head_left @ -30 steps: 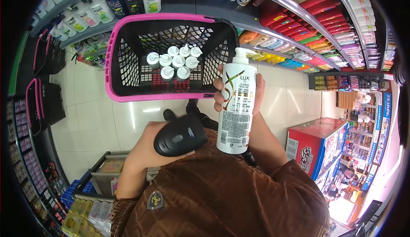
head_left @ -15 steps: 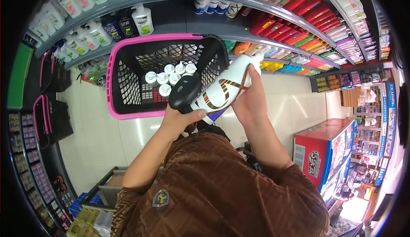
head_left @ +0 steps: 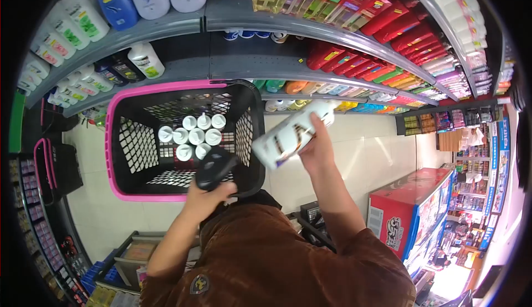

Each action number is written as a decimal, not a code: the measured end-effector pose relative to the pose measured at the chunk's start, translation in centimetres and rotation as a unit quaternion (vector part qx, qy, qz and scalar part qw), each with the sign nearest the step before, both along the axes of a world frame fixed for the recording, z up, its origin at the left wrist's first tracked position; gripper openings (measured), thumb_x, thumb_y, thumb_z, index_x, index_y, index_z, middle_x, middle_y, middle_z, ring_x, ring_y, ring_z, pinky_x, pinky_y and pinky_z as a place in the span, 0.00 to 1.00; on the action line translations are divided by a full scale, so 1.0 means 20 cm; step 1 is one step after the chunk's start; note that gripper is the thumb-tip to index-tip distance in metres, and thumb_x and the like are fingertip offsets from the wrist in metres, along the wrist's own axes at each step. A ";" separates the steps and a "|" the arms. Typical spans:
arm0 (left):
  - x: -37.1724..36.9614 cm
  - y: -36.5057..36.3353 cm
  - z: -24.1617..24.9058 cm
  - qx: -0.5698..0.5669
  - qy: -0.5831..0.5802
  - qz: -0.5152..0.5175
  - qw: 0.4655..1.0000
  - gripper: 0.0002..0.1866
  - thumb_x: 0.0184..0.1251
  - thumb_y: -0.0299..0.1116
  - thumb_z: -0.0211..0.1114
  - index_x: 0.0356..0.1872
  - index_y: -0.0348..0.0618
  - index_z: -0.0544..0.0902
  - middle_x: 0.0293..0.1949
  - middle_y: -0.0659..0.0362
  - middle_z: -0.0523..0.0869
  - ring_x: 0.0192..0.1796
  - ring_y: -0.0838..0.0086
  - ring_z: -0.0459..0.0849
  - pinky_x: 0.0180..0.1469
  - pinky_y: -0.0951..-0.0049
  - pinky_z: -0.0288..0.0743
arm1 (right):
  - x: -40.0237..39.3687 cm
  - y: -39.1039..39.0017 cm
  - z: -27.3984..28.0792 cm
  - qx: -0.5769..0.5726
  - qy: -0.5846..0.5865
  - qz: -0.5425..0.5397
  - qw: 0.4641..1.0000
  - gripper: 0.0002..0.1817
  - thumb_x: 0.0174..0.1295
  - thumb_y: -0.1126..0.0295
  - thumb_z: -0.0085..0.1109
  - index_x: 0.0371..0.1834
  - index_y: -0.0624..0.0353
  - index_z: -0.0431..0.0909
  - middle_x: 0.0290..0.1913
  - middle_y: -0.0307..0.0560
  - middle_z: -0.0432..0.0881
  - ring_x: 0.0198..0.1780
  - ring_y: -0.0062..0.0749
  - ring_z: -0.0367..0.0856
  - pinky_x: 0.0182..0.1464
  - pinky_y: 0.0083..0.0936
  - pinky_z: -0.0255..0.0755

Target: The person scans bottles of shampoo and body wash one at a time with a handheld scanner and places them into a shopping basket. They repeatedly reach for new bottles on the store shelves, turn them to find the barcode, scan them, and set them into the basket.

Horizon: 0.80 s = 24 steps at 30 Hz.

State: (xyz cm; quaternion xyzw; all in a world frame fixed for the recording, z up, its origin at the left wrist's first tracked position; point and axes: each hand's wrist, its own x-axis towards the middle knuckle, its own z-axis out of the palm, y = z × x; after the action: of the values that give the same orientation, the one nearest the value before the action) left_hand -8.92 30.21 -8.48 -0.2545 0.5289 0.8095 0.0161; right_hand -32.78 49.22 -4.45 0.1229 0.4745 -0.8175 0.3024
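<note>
My left hand [head_left: 204, 203] is wrapped round the handle of a black handheld barcode scanner [head_left: 215, 168], whose rounded head covers the near edge of the shopping basket. My right hand [head_left: 318, 151] grips a large white bottle [head_left: 281, 141] with brown-gold print near its upper end, to the right of the basket. The bottle is tilted, its top up and right, and slightly blurred. Inside the black mesh basket with a pink rim [head_left: 111, 141] stand several white pump-top bottles [head_left: 196, 136]. Bottle and scanner are apart.
Shelves [head_left: 260, 66] of toiletries curve across the front. Red bottles [head_left: 327, 55] fill the middle right section. A red and blue freezer [head_left: 399, 202] is at the right. More black baskets [head_left: 64, 163] with pink handles stand at the left on a tiled floor [head_left: 354, 132].
The white bottle has come away from the scanner, staying in my right hand. The scanner has moved left and down. My view has shifted, so the basket appears lower and further left.
</note>
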 end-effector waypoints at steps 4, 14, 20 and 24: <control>0.11 -0.11 -0.07 0.049 -0.001 0.167 0.985 0.28 0.70 0.29 0.67 0.70 0.35 0.73 0.50 0.47 0.88 0.27 0.81 0.76 0.41 0.70 0.85 | -0.43 -0.01 -0.17 -0.066 0.081 -0.085 0.991 0.21 0.73 0.61 0.62 0.65 0.54 0.72 0.57 0.44 0.83 0.61 0.37 0.82 0.70 0.40 0.73; 0.24 0.01 -0.18 0.054 0.006 0.277 0.959 0.35 0.64 0.37 0.70 0.69 0.29 0.70 0.41 0.47 0.86 0.25 0.78 0.76 0.38 0.66 0.85 | -1.17 -0.36 -0.59 -0.002 0.261 -0.113 0.959 0.25 0.59 0.83 0.69 0.58 0.57 0.69 0.52 0.47 0.78 0.51 0.35 0.83 0.56 0.36 0.81; 0.23 0.08 -0.17 0.072 0.014 0.254 0.964 0.40 0.60 0.41 0.74 0.68 0.29 0.68 0.39 0.49 0.86 0.23 0.78 0.75 0.38 0.65 0.85 | -1.41 -0.61 -0.71 -0.017 0.372 -0.085 0.924 0.39 0.52 0.88 0.71 0.68 0.56 0.67 0.60 0.48 0.79 0.59 0.36 0.82 0.62 0.35 0.79; 0.24 0.10 -0.19 0.098 0.025 0.252 0.963 0.40 0.59 0.38 0.74 0.69 0.29 0.67 0.40 0.48 0.85 0.23 0.78 0.75 0.42 0.63 0.86 | -1.50 -0.72 -0.72 0.060 0.428 -0.101 0.896 0.42 0.48 0.87 0.77 0.69 0.56 0.69 0.62 0.48 0.80 0.60 0.36 0.81 0.64 0.35 0.77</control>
State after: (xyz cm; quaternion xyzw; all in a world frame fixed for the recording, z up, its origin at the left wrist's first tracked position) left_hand -4.14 32.19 -12.30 -0.3559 0.3660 0.8416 -0.1765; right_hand -62.74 34.84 -18.77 -0.1733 0.5915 -0.7872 -0.0220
